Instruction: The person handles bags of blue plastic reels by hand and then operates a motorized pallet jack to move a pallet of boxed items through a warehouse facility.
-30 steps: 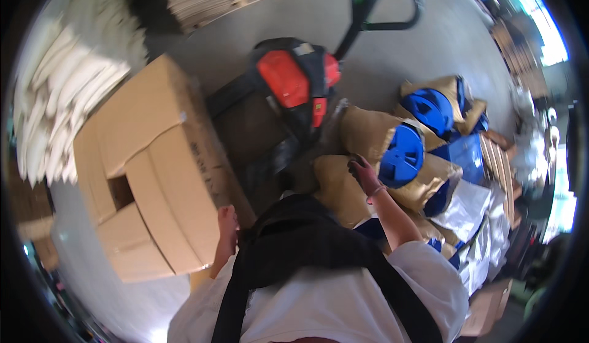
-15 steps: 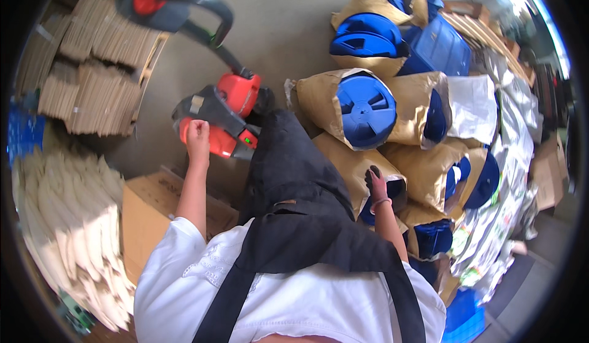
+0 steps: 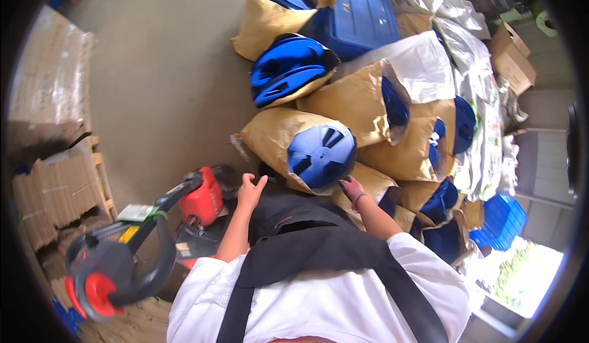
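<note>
Left hand (image 3: 249, 191) half spread, empty; right hand (image 3: 353, 190) at the near-right edge of the middle paper sack (image 3: 270, 133), its grip impossible to tell! Floor (image 3: 153, 67) lies open far left; the sack's underside is hidden.

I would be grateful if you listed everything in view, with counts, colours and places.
Paper sacks: at least six, tan, centre to right
Plastic parts: several, blue, in the sack mouths
Lidded bin: one, blue, top centre
Plastic wrapping: count unclear, white and silvery, right
Cardboard box: one, brown, upper right
Basket: one, blue, lower right
Pallet truck: one, red and black, lower left
Cardboard stacks: at least two, brown, left
Floor: one, grey, upper left
Apron: one, black, lower centre
Shirt: one, white, bottom
Left hand: one, bare, beside the foremost sack
Right hand: one, pinkish glove, at that sack's mouth, contact unclear
</note>
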The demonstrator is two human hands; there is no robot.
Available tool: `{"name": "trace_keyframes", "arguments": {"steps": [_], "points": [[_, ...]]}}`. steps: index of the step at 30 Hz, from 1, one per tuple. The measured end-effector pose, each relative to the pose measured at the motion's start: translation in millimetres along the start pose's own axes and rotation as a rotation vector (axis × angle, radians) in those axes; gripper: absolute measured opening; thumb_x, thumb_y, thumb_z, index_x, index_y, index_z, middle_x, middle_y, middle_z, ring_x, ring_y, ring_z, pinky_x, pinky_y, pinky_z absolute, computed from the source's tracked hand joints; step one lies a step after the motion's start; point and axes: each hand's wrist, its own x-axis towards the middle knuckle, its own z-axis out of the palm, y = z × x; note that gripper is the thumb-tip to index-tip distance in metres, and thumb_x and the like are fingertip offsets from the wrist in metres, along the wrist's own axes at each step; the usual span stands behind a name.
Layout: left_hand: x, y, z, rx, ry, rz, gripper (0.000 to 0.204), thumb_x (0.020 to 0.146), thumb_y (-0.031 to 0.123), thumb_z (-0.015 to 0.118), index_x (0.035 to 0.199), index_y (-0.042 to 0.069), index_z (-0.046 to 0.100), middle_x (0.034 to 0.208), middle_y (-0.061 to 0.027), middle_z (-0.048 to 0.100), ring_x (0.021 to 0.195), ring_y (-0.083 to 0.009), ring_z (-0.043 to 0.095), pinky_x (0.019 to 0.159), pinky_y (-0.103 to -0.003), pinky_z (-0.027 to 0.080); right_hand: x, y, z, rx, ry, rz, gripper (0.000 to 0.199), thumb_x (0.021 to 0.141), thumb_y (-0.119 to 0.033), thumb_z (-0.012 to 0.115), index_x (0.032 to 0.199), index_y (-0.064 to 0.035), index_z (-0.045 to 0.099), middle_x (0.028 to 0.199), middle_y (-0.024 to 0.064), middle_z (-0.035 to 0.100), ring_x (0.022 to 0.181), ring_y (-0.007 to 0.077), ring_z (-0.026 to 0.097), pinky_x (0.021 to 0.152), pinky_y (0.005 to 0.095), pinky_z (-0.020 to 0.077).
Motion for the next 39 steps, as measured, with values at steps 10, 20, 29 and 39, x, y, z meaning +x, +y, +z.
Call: {"name": "trace_keyframes", "arguments": {"steps": [10, 20, 29, 39], "points": [[98, 58, 99, 0.592, -0.24, -0.148, 0.06, 0.075, 0.051, 0.064, 0.109, 0.002, 0.056, 0.111, -0.0207, 0.059, 0.102, -0.036, 0.06, 0.084, -0.045, 0.05, 88, 8, 4, 0.19, 0.426, 0.331, 0.092, 0.078, -0.042, 0.07, 0.146, -0.0065, 0.02, 0.137, 0.0177, 0.045, 0.128, 0.0278, 0.042, 0.102, 0.0374, 0.0353], [137, -15, 128, 0.249, 0.012, 0.375, 0.029, 0.09, 0.029, 0.056, 0.084, 0.002, 0.062, 0.075, -0.0188, 0.065, 0.07, -0.0353, 0.063, 0.06, -0.041, 0.047, 170, 84, 33, 0.235, 0.04, 0.255, 0.034, 0.091, -0.031, 0.052, 0.119, -0.012, 0.058, 0.111, 0.0158, 0.063, 0.094, 0.0295, 0.062, 0.08, 0.0384, 0.0491], [78, 72, -18, -0.608, 0.021, -0.028, 0.024, 0.09, 0.027, 0.056, 0.085, 0.003, 0.058, 0.062, -0.0033, 0.057, 0.045, -0.0124, 0.053, 0.036, -0.025, 0.035, -35, -47, -35, 0.383, 0.152, -0.392, 0.045, 0.087, -0.047, 0.057, 0.08, -0.0039, 0.064, 0.071, 0.0145, 0.06, 0.062, 0.0279, 0.057, 0.058, 0.038, 0.0447], [-158, 424, -73, -0.86, -0.197, 0.602, 0.048, 0.09, 0.04, 0.053, 0.12, 0.002, 0.052, 0.115, -0.0125, 0.055, 0.102, -0.0232, 0.058, 0.085, -0.037, 0.049, -245, -32, -298, 0.762, 0.851, -1.178, 0.043, 0.086, -0.005, 0.052, 0.129, -0.0055, 0.051, 0.119, 0.0111, 0.052, 0.103, 0.018, 0.053, 0.089, 0.0296, 0.0439]]}}
